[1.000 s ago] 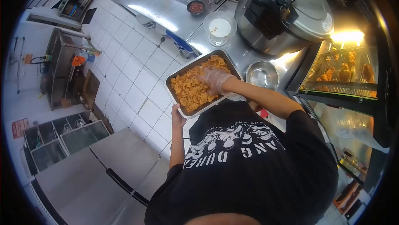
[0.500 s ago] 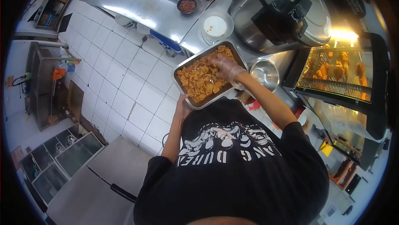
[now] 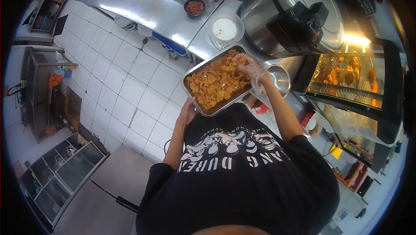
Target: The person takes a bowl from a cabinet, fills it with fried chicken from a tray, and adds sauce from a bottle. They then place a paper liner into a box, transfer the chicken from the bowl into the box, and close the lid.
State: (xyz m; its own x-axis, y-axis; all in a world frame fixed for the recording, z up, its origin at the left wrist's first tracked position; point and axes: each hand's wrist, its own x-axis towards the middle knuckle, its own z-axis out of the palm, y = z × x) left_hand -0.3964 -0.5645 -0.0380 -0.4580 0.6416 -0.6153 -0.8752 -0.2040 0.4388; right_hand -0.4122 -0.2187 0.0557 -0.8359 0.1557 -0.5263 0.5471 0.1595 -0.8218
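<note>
A rectangular metal tray (image 3: 190,97) full of orange fried pieces (image 3: 216,83) is held out over the counter's edge. My left hand (image 3: 187,112) grips the tray's near corner from below. My right hand (image 3: 250,68), in a clear plastic glove, lies on the fried pieces at the tray's far right side, fingers closed around some of them.
A big steel cooker (image 3: 299,16) with a black handle stands behind the tray. A steel bowl (image 3: 277,78), a white lidded tub (image 3: 225,30) and a small dish (image 3: 194,6) sit on the steel counter (image 3: 151,9). A lit display case (image 3: 346,79) of fried food is on the right.
My gloved right hand has slid from the middle of the tray toward its far right side. The view has shifted, with the tray turned a little.
</note>
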